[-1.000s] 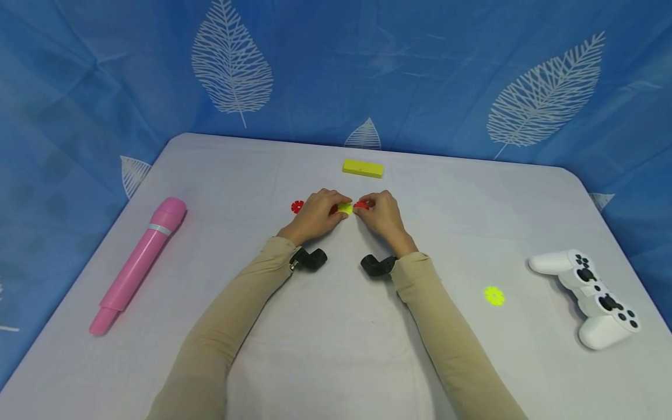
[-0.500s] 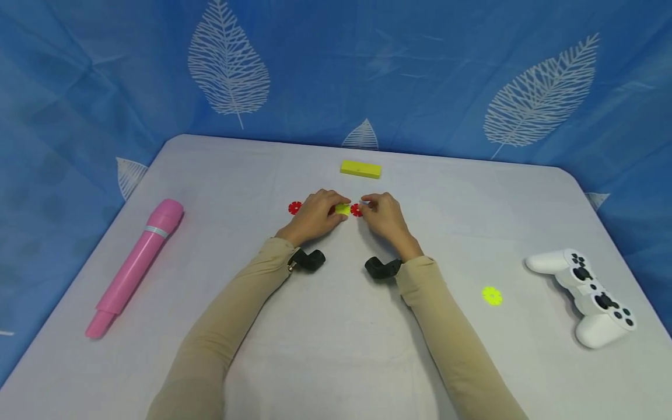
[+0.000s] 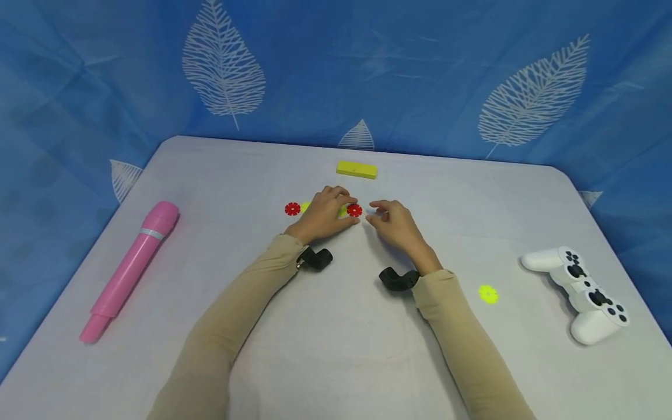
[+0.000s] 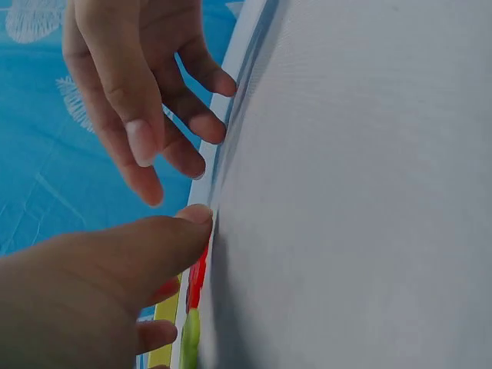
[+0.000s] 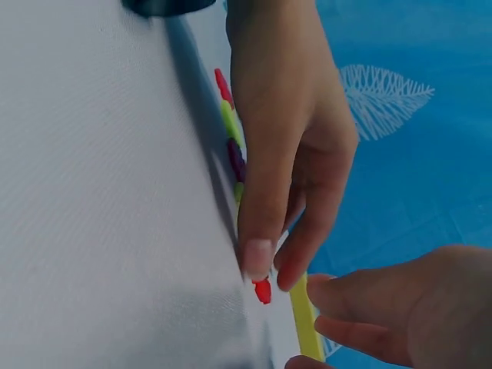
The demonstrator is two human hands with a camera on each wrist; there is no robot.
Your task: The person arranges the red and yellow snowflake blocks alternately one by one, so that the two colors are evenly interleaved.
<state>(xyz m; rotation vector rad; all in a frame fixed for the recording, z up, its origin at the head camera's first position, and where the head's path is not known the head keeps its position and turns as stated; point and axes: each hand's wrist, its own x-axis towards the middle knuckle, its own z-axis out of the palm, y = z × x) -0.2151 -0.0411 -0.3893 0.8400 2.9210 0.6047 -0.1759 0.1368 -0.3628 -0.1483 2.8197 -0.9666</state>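
A row of flat notched plastic discs lies at mid-table in the head view. My left hand (image 3: 328, 213) lies over the row's middle, hiding part of it. Its thumb and forefinger hold the red disc (image 3: 354, 210) at the right end by opposite edges. Beside that disc, a yellow-green disc (image 3: 343, 211) shows between the fingers. Left of the hand are a red disc (image 3: 292, 209) and a partly covered yellow-green disc (image 3: 304, 207); the right wrist view adds a dark purple-looking disc (image 5: 236, 159). My right hand (image 3: 396, 224) hovers just right, fingers apart and holding nothing.
A yellow block (image 3: 357, 170) lies behind the hands. One loose yellow-green disc (image 3: 488, 294) is at the right, near a white game controller (image 3: 580, 294). A pink microphone-shaped tube (image 3: 129, 271) lies at the left. A blue leaf-patterned cloth (image 3: 409, 76) hangs behind the table.
My right hand has let go of the right-end red disc, now lying flat, and drawn back to the right. My left hand has shifted right, from the yellow-green disc onto that red disc.
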